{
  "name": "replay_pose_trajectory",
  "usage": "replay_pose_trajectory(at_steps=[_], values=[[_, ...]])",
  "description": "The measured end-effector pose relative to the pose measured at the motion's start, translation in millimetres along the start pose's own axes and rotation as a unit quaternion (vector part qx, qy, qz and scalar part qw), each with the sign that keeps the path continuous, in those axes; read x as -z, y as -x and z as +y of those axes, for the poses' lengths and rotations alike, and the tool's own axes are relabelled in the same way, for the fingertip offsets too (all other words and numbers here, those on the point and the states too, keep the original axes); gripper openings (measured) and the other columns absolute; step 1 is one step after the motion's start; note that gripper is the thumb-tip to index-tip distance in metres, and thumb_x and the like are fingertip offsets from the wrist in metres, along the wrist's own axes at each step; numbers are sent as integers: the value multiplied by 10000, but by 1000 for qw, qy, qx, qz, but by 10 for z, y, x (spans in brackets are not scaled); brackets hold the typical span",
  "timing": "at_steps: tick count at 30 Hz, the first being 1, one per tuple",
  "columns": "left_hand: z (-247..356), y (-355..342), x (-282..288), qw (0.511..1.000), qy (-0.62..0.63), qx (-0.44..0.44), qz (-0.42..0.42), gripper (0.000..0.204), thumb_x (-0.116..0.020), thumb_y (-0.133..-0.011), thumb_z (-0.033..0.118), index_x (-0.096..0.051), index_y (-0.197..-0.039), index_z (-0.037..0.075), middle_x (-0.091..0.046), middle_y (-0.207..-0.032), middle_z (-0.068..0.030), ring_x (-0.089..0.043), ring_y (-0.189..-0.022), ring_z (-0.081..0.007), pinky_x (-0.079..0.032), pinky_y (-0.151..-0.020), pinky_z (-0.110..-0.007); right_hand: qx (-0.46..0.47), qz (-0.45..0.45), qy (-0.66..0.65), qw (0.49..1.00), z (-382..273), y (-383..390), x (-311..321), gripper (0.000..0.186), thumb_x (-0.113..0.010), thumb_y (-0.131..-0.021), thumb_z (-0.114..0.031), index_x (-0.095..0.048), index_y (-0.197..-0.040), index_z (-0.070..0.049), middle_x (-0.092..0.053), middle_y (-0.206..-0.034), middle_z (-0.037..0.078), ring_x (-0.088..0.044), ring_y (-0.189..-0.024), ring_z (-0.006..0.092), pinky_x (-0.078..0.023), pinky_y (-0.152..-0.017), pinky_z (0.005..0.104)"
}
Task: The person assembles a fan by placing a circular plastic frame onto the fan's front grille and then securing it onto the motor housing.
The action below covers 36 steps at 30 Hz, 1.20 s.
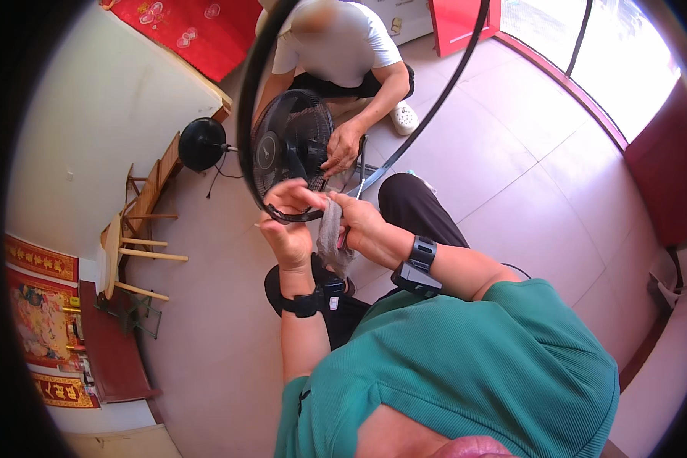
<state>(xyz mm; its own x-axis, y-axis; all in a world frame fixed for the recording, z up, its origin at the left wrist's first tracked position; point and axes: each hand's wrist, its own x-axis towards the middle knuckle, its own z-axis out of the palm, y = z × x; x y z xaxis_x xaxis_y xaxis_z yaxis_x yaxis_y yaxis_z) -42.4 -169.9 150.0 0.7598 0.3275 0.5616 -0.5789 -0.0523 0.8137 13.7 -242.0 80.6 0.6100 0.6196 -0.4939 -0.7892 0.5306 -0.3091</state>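
Overhead, counted: one large black ring-shaped fan rim [261, 91], one grey rag [330, 237], one black fan with its grille [291, 141], one separate round black fan base [201, 143] on the tiled floor [511, 168], two wooden stools [133, 252] by the wall, two black wrist devices on the person's own forearms.

Left hand [288, 229] raised in front of the chest, palm turned toward the face, fingers curled over the lower arc of the fan rim, grip closed around it. Right hand [361, 221] brought in from the right, forearm angled up and leftward, thumb and fingers pressed together, pinching the grey rag against the same lower arc just beside the left hand. Rag hanging down between the two hands. Rim held tilted, its upper arc sweeping high past the top edge of the view.

Beyond the rim, a second person in a white shirt crouched on the floor, one hand [342, 149] resting on the fan's edge.
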Motion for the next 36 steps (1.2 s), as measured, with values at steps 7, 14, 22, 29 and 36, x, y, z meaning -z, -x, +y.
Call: replay_pose_trajectory(at_steps=[7, 14, 22, 29, 36], values=[[397, -2, 80, 992, 65, 98, 47, 651, -315, -892, 648, -330, -533, 104, -274, -465, 16, -235, -394, -91, -203, -402, -247, 2, 41, 111, 993, -122, 52, 90, 239, -642, -832, -261, -598, -710, -60, -505, -545, 34, -388, -388, 151, -264, -359, 308], [1820, -359, 302, 983, 24, 173, 50, 648, -305, -895, 649, -281, -505, 133, -236, -419, 42, -141, -306, -64, -133, -300, -204, 212, 45, 262, 940, -1138, -225, 580, 249, -667, -797, -245, -597, -676, -38, -558, -520, 66, -479, -338, 158, -348, -288, 298], [1170, -355, 462, 997, -83, -6, -5, 686, -269, -929, 599, -526, -1088, -16, -610, -895, -108, -593, -887, -245, -424, -935, -427, 218, -2, 206, 954, -527, -201, 202, 296, -595, -844, -214, -570, -618, -25, -493, -452, 60, -419, -298, 161, -312, -291, 293], [270, 179, 129, 998, -63, -20, -4, 368, -362, -989, 366, -388, -758, 81, -419, -631, -33, -428, -570, -130, -433, -621, -291, 95, 50, 191, 976, -251, -47, 204, 352, -602, -852, -253, -552, -598, -15, -501, -471, 92, -423, -295, 200, -311, -267, 335], [803, 117, 133, 998, -12, -39, 48, 415, -365, -980, 415, -339, -691, 118, -303, -543, 17, -257, -445, -76, -285, -420, -232, 219, 109, 205, 948, -723, -343, 303, 305, -720, -754, -251, -539, -662, -23, -521, -545, 65, -501, -397, 178, -351, -325, 310]])
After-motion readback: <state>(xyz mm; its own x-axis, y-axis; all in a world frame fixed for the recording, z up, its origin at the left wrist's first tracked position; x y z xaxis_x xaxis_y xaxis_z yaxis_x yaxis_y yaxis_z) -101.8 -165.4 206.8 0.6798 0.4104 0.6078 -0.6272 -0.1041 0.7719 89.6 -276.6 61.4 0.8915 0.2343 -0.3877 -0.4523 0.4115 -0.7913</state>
